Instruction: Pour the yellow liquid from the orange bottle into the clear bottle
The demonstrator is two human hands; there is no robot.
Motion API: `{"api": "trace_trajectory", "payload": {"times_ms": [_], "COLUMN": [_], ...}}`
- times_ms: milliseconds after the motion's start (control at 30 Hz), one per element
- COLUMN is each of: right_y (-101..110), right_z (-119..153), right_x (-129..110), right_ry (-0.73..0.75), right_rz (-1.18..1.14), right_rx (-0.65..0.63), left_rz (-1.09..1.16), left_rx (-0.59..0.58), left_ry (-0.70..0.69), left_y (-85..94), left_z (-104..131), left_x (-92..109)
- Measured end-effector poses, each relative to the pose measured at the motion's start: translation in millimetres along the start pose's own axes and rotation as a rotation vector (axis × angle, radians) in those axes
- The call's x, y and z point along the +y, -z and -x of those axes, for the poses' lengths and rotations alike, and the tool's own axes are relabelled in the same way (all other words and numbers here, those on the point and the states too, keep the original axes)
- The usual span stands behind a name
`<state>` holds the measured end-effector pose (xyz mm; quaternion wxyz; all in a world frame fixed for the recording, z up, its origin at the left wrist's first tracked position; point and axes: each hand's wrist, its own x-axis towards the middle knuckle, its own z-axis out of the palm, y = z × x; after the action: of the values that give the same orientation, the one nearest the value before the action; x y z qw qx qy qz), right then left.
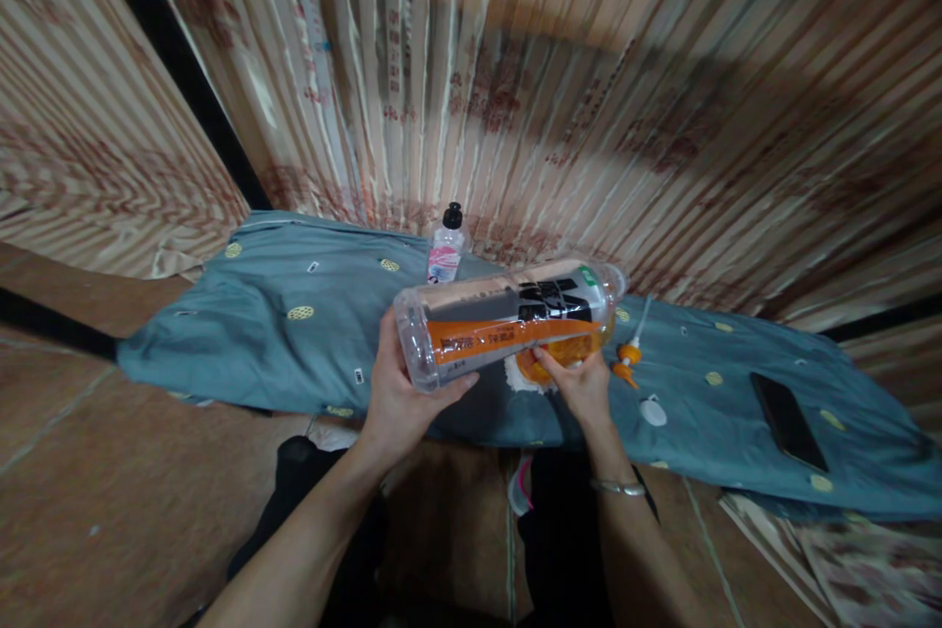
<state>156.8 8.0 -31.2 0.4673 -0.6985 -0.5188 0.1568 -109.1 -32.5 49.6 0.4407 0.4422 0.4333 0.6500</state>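
Observation:
I hold a large clear plastic bottle (507,319) with an orange and black label on its side, tipped with its neck to the right. My left hand (401,392) grips its base end from below. My right hand (581,383) supports the neck end, where orange liquid pools inside. Beneath the bottle, a white patch (519,375) shows on the blue-grey patterned cloth (294,334). An orange pump nozzle with a white tube (630,353) lies on the cloth just right of my right hand.
A small bottle with a black cap and pink label (446,245) stands at the cloth's far edge. A black phone (789,420) lies on the cloth at right, a small white disc (652,411) nearer me. Patterned curtains hang behind. Brown tiled floor lies at left.

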Motion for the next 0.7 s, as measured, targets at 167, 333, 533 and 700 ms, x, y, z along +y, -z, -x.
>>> {"api": "trace_trajectory", "payload": {"times_ms": [167,333,533,700], "right_y": [0.4,0.4,0.3,-0.9], "right_z": [0.0,-0.2,0.6,0.6], "right_x": [-0.4,-1.6,-4.0,0.1], "right_ry": [0.004,-0.011,-0.033,-0.004], "right_rz": [-0.015,0.017,0.009,0.044], "right_rx": [-0.010,0.017,0.005,0.038], "left_rz": [0.004,-0.006,0.007,0.009], "left_rx": [0.001,0.007,0.011,0.004], "left_ry": [0.007,0.022,0.016,0.022], "left_y": [0.4,0.9,0.5,0.2], "left_z": [0.3,0.0,0.1,-0.5], "left_x": [-0.9,0.6,2.0,3.1]}}
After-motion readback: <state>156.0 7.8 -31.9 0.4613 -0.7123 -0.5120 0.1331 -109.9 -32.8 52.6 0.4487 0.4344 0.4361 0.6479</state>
